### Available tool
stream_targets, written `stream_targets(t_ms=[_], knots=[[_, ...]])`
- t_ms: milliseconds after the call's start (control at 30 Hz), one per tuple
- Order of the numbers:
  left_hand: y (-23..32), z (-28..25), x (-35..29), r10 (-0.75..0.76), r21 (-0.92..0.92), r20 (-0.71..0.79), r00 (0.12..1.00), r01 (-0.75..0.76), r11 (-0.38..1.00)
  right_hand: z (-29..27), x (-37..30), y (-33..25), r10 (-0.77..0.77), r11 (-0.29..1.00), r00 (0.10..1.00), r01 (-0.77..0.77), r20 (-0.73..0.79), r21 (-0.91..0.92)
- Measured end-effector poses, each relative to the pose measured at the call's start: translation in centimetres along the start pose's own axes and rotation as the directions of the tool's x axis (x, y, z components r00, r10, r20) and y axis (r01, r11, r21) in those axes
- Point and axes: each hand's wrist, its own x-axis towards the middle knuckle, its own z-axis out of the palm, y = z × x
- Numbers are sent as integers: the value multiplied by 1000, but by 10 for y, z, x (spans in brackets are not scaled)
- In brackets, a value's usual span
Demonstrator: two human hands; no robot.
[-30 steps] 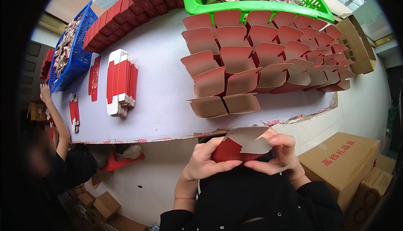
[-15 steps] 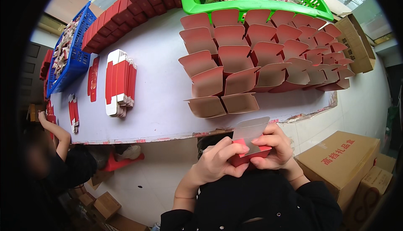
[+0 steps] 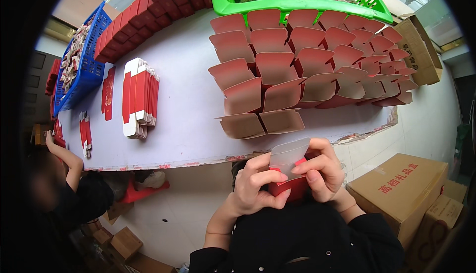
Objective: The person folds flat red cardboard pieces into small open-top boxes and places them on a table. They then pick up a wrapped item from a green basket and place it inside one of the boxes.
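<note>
Close to my body I hold a small red carton (image 3: 294, 190), its pale grey inner flap standing up on the far side. My left hand (image 3: 254, 184) grips the carton's left side, thumb low and fingertips on the rim. My right hand (image 3: 323, 172) is closed on the right side, its fingers pressing at the small red side flap. The carton's underside is hidden from me. Beyond my hands, on the table (image 3: 186, 119), stand several rows of red boxes (image 3: 280, 97) with their lids up.
A pile of flat red-and-white cartons (image 3: 140, 99) lies left of the rows. Closed red boxes (image 3: 134, 25) are stacked behind, between a blue basket (image 3: 89, 72) and a green basket (image 3: 302, 4) of packets. Brown cardboard boxes (image 3: 396, 188) stand right. A co-worker (image 3: 74, 183) sits left.
The carton has shifted slightly left in my hands, with its upright flap. My right fingers have lifted and moved along its rim; my left index finger has risen behind the flap.
</note>
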Motion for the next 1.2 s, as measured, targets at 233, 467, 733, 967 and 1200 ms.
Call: stream_targets(t_ms=[233,467,733,967,1200], knots=[[12,0,2,-227,-166,-37,973,218,962,-2,2,-12,254,922,967,-231,-32,311],[8,-3,17,-6,-85,-28,1000,4,996,-9,2,3,-17,1000,998,18,63,-15],[10,-5,15,-74,-14,-11,997,73,997,-13,12,-12,182,983,976,-184,122,11],[9,-3,17,-36,-2,29,999,36,999,-12,7,-7,321,888,946,-317,45,333],[9,-3,15,-55,-47,26,998,56,997,-10,8,-10,358,867,933,-346,35,357]])
